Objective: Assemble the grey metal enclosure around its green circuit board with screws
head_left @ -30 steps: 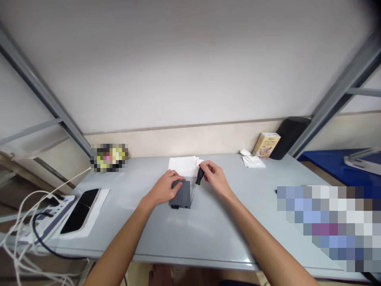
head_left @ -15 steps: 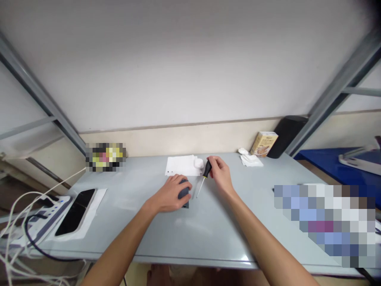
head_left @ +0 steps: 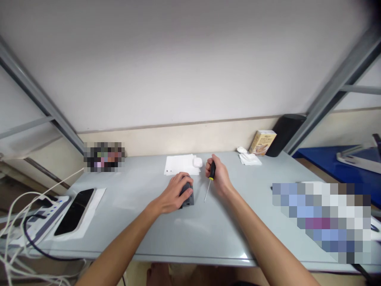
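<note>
A small dark grey block-like device (head_left: 188, 196) rests on the desk, and my left hand (head_left: 176, 191) curls over it with the thumb along its near side. Its exact kind is hard to make out under the fingers. To the right, my right hand (head_left: 218, 173) is closed in a fist round the black handle of a screwdriver (head_left: 212, 171). The thin metal shaft slants down and left, its tip apart from the device. Just beyond my hands, a sheet of white paper (head_left: 180, 163) carries a couple of tiny dark bits, with a rounded white case (head_left: 197, 162) at its right edge.
A phone (head_left: 75, 211) and a power strip (head_left: 44, 222) with tangled cables occupy the left side of the grey desk (head_left: 166, 238). At the back right stand a yellow carton (head_left: 263, 143), crumpled tissue (head_left: 250, 159) and a black cylinder (head_left: 285, 136). Blurred patches cover other items.
My right hand has shifted its hold from fingertips at the screwdriver's end to a fist round the handle, a little farther right. The grey device has moved slightly right and turned under my left hand.
</note>
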The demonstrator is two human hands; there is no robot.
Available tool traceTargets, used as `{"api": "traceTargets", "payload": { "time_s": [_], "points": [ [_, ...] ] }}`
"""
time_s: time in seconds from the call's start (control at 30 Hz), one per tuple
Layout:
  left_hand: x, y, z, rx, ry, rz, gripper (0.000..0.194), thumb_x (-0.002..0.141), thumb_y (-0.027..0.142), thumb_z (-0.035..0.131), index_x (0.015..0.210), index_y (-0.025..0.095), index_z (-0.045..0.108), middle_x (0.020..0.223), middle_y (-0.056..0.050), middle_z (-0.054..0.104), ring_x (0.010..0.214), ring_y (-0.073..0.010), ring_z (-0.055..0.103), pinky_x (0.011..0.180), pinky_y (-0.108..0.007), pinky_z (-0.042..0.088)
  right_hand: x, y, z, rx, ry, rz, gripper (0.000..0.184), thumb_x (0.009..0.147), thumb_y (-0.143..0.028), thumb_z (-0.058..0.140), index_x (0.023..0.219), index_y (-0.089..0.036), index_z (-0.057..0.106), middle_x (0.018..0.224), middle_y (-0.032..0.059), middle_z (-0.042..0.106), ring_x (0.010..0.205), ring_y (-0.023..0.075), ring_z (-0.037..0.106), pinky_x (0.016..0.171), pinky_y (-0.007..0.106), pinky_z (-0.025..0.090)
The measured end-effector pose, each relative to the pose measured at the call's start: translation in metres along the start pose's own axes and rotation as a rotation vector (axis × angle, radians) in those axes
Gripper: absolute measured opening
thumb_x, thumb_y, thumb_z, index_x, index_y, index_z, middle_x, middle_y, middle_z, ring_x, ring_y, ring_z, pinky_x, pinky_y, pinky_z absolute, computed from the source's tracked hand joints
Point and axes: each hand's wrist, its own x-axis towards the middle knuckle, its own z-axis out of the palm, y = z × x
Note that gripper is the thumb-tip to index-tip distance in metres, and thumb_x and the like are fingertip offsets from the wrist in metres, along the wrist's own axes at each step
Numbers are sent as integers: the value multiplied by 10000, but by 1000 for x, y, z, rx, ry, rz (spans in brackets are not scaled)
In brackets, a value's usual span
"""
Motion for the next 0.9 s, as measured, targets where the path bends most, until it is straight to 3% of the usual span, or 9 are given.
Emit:
{"api": "traceTargets", "payload": {
  "time_s": [0.13, 0.33, 0.53, 0.67, 0.77, 0.9],
  "points": [
    [-1, -8, 4, -101, 61, -39, 198, 1068, 445, 420, 1154, 266, 421, 1281, -115, 515, 1163, -238, 505, 1094, -463, 446, -4, -4, 4, -10, 14, -35, 517, 751, -724, 677, 747, -249, 473, 590, -51, 484, 485, 125, 470, 461, 280, 364],
    [2, -14, 9, -172, 162, -128, 92, 1012, 226, 403, 1069, 264, 342, 1107, -62, 497, 949, -183, 511, 898, -393, 520, -10, -8, 8, 5, 8, -67, 591, 743, -808, 654, 836, -248, 494, 682, -52, 544, 434, 93, 440, 391, 253, 289],
    [6, -17, 16, -138, 302, -150, 167, 976, 179, 446, 1093, 247, 348, 1126, -68, 485, 972, -184, 500, 927, -368, 499, -15, -13, 11, -4, -20, -140, 622, 774, -856, 589, 865, -255, 457, 802, -19, 672, 395, 73, 419, 385, 259, 275],
    [7, -17, 17, -40, 390, -175, 142, 975, 209, 489, 1092, 244, 416, 1105, -59, 451, 978, -194, 503, 948, -365, 483, -18, -17, 11, -2, -31, -175, 616, 796, -857, 570, 884, -257, 461, 677, -40, 630, 387, 80, 398, 395, 256, 256],
    [7, -15, 14, 66, 428, -168, 118, 973, 222, 517, 1090, 241, 509, 1173, -80, 445, 1091, -225, 504, 1010, -397, 455, -18, -20, 11, 19, -17, -195, 576, 791, -798, 642, 887, -258, 466, 685, -49, 610, 411, 77, 412, 412, 246, 288],
    [4, -11, 6, 248, 440, -75, 138, 1012, 255, 492, 1089, 245, 607, 1300, -109, 494, 1283, -289, 428, 1134, -499, 319, -16, -21, 9, 92, -42, -156, 542, 701, -554, 845, 1007, -284, 489, 780, -60, 640, 495, 85, 486, 477, 236, 376]
  ]
}}
